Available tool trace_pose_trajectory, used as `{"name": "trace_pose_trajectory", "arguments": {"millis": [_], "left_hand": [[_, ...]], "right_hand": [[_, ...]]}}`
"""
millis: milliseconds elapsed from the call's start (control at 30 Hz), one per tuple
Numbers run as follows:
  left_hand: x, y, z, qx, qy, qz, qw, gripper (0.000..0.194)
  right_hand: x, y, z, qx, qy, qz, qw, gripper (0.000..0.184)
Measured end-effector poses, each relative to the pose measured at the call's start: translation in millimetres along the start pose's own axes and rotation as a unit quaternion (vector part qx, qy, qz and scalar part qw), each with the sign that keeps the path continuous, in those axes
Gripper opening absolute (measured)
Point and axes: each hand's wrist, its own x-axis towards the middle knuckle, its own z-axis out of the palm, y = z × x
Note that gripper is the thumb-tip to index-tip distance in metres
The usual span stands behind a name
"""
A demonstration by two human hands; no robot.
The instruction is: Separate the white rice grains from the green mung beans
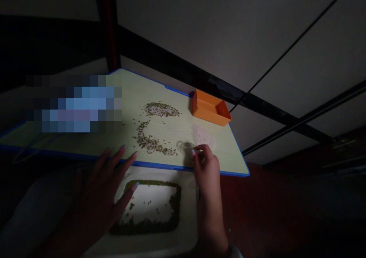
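Pinching a clear piece [184, 147] in right grip [206, 163], with left grip [98, 189] spread; likely light, flexible, slippery, best held edgewise.

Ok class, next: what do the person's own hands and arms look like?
The left hand and right hand are ungloved; several fingernails look pale and shiny. A bit of greyish sleeve shows at the right forearm. The left forearm is too dark to judge.

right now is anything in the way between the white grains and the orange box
Nothing visible: only a narrow strip of bare board separates the white grains from the orange box. The right hand is at the grains' near side.
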Motion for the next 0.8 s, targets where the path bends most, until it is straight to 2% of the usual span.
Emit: {"name": "trace_pose_trajectory", "arguments": {"millis": [100,433,567,667,800], "left_hand": [[-1,0,1.2,-0.002,0.007,0.001,1.000,0.055],[-2,-5,3.7,-0.009,0.004,0.004,1.000,0.058],[-1,-5,4.3,-0.012,0.001,-0.001,1.000,0.058],[0,-3,2.7,-0.014,0.000,-0.005,1.000,0.057],[0,-2,1.5,-0.017,0.017,0.000,1.000,0.057]], "right_hand": [[2,1,1,-0.013,0.009,0.016,1.000,0.013],[15,12,4,-0.113,0.097,0.029,0.988,0.016],[16,14,4,-0.103,0.118,0.035,0.987,0.017],[14,11,4,-0.066,0.120,0.008,0.991,0.018],[15,6,6,-0.041,0.080,-0.019,0.996,0.018]]}}
